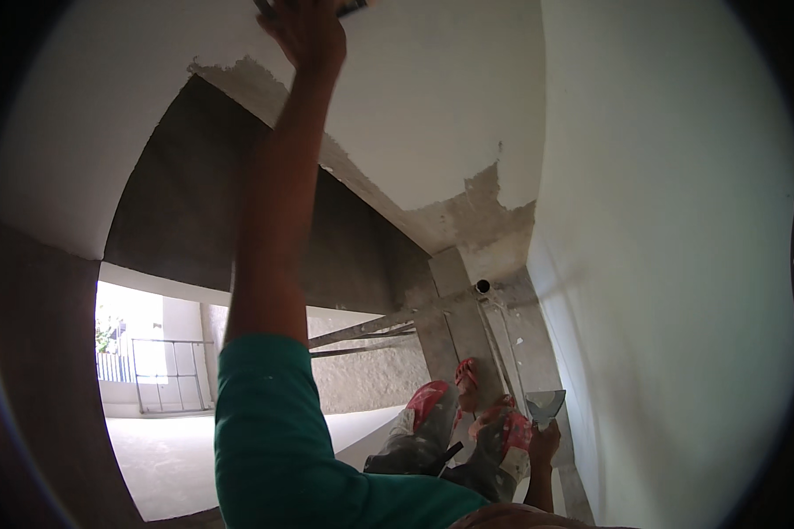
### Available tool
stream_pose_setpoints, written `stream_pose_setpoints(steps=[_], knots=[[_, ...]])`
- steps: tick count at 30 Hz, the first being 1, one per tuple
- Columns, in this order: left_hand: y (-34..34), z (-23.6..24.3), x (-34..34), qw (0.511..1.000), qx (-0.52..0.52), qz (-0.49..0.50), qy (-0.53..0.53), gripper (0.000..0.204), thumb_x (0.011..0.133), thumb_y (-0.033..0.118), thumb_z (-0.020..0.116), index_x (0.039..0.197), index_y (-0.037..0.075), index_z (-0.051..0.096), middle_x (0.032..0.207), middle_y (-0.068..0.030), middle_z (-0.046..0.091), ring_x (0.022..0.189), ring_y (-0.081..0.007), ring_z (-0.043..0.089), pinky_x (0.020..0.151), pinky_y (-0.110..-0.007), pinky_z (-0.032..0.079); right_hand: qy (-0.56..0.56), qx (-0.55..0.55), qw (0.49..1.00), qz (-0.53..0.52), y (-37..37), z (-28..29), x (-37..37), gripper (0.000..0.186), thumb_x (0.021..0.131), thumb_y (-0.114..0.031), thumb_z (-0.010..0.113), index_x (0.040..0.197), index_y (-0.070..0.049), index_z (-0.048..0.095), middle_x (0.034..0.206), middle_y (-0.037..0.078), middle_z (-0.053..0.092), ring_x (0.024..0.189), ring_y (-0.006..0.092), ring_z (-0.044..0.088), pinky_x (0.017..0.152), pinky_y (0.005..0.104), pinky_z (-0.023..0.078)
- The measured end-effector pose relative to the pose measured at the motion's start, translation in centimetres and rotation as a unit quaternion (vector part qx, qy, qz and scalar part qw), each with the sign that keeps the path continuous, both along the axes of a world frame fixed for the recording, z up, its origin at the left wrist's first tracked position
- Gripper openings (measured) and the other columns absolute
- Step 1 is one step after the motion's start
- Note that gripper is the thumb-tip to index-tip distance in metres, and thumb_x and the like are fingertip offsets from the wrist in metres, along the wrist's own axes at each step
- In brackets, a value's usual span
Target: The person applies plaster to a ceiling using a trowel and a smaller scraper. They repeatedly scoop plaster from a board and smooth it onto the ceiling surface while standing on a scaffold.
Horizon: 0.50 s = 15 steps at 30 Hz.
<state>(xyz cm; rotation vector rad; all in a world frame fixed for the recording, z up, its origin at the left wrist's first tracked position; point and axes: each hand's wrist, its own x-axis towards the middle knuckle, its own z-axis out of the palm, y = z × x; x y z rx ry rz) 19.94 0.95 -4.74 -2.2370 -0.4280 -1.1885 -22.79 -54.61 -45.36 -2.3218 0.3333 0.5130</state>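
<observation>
Nearest the camera, a green sleeve (273, 441) fills the lower frame. Just below it the right hand (543, 443) hangs low beside red sandals (432, 401), its fingers clamped on the handle of a flat metal plastering blade (547, 406) — the blade points upward, near the white wall (679, 264). Further off, the left hand (307, 33) reaches up to the sloped white plaster surface (432, 97), closed around a dark tool (353, 7) at the frame's top edge — mostly cut off. Beyond lies bare grey concrete (185, 212).
</observation>
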Motion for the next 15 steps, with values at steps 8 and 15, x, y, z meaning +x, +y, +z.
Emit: stream_pose_setpoints(steps=[8, 15], knots=[[-1.4, -10.6, -8.4, 0.986, -0.046, 0.039, 0.153, 0.076, 0.077, 0.003, 0.059, 0.145, 0.03, 0.035, 0.149, -0.0022, 0.035, 0.136, -0.0407, 0.03, 0.104, -0.066, 0.025, 0.023, -0.015, 0.999, -0.023, -0.7, 1.8, 0.1, 0.029, 0.075, -0.013, 0.07, 0.1, -0.001, 0.06, 0.092, 0.021, 0.065, 0.091, 0.0422, 0.062, 0.077, 0.0469, 0.048], [2.7, 6.3, -8.4, 0.996, 0.073, -0.005, -0.041, 0.074, 0.074, 0.003, 0.061, 0.141, 0.026, 0.039, 0.145, -0.0019, 0.039, 0.126, -0.0394, 0.04, 0.099, -0.064, 0.033, -0.026, -0.029, 0.999, 0.022, -1.8, -0.7, -0.8, 0.03, 0.074, -0.013, 0.072, 0.098, -0.001, 0.059, 0.09, 0.022, 0.065, 0.09, 0.0436, 0.061, 0.076, 0.0482, 0.047]])
